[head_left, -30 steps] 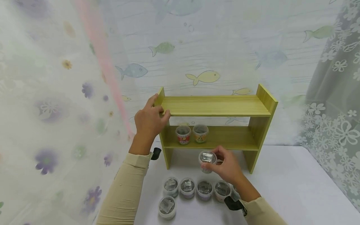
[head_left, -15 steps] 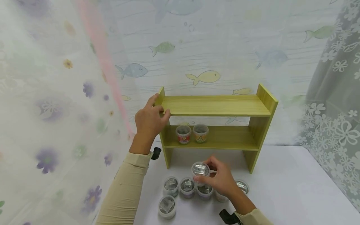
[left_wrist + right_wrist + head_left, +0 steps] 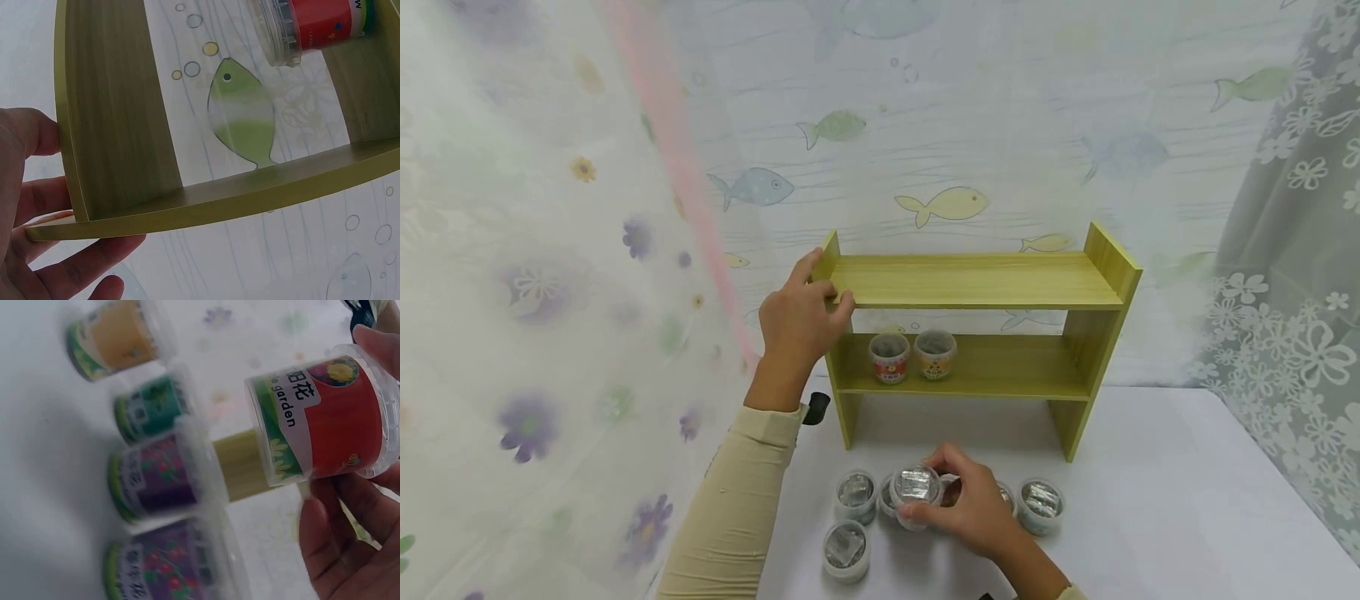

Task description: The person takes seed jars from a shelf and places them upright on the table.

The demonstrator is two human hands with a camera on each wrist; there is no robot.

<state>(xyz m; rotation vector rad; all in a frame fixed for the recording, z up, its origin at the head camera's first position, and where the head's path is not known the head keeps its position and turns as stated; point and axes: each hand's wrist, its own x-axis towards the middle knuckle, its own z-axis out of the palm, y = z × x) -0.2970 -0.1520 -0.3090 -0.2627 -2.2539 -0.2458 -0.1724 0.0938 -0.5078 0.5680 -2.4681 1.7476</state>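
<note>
Right hand (image 3: 973,512) grip clamped around a red-labelled clear plastic cup (image 3: 916,493), now lower than a second ago, above the row on the white desk (image 3: 1150,517). Left hand (image 3: 796,321) unchanged, its grip clasping the two-tier green wooden shelf (image 3: 977,283) at 9 o'clock. Lower tier: two cups (image 3: 912,356). Desk: five visible cups (image 3: 850,521).
</note>
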